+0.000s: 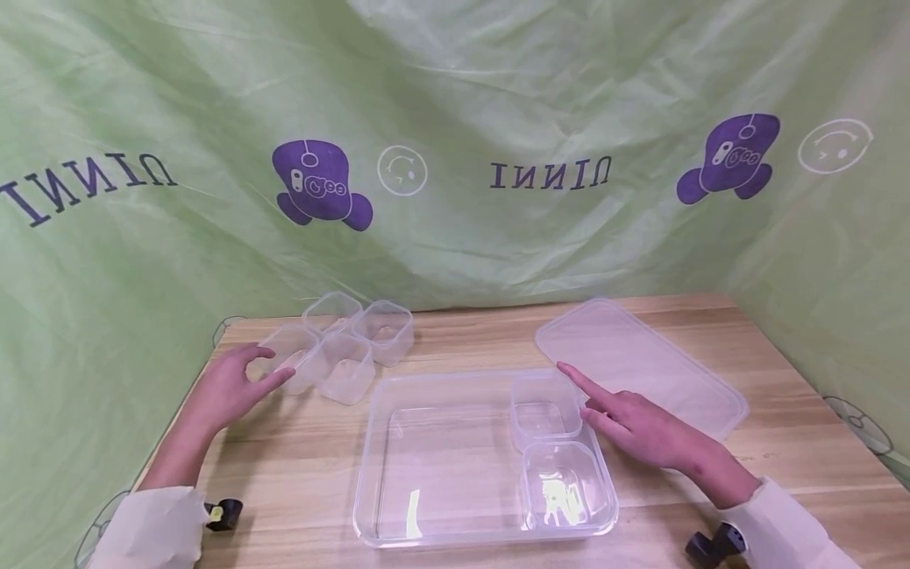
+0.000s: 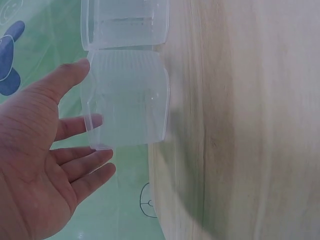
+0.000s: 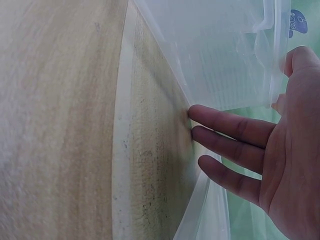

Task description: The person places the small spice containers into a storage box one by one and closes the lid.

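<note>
At the left, four-box group's nearest-left small clear plastic box [image 1: 304, 378] has my left hand [image 1: 229, 389] at its rim. In the left wrist view, the thumb touches near one corner of this box [image 2: 127, 100], and the fingers spread loosely beside and behind its edge. A large clear rectangular container [image 1: 441, 536] stands front centre, with two small boxes along its right side, a rear one [image 1: 546, 438] and a front one [image 1: 565, 482]. My right hand [image 1: 643, 427] is at the large container's back right corner, index finger extended along the rim, thumb beside the right wall, other fingers straight.
Other small clear boxes [image 1: 346, 371] stand clustered at the back left. A flat translucent lid [image 1: 633, 356] lies on the wooden table [image 1: 298, 474] at the back right, behind my right hand. Green printed fabric [image 1: 455, 237] hangs around the back and sides.
</note>
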`<state>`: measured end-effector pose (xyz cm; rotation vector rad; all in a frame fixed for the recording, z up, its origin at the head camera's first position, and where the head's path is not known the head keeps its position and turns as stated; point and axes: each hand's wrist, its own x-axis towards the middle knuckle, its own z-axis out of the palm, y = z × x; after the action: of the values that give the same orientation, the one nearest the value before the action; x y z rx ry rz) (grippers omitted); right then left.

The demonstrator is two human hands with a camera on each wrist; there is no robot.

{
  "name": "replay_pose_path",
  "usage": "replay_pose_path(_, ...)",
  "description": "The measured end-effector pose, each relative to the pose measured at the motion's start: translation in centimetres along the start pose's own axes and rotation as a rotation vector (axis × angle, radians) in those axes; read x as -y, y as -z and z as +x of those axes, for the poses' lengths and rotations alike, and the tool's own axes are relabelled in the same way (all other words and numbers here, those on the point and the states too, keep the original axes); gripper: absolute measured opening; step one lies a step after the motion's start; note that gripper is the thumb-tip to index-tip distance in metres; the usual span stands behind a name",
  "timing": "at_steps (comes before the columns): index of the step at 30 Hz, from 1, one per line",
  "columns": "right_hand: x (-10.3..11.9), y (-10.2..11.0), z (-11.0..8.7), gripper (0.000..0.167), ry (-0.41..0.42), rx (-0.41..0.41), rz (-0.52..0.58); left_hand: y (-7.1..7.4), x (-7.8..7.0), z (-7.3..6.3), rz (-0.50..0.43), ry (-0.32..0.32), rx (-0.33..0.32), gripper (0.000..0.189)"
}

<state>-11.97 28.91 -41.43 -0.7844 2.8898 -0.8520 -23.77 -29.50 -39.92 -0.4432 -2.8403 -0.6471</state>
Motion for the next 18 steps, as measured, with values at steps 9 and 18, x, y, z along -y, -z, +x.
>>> replay_pose_path(9, 0.05, -0.04, 0.01, 0.061, 0.007, -0.005, -0.004, 0.32, 0.00, -0.22, -0.001, 0.042, -0.001, 0.046)
replay_pose_path(18, -0.01, -0.14, -0.06, 0.061, 0.008, -0.009, 0.001, 0.29, -0.04, -0.55, 0.009, 0.031, -0.011, 0.041)
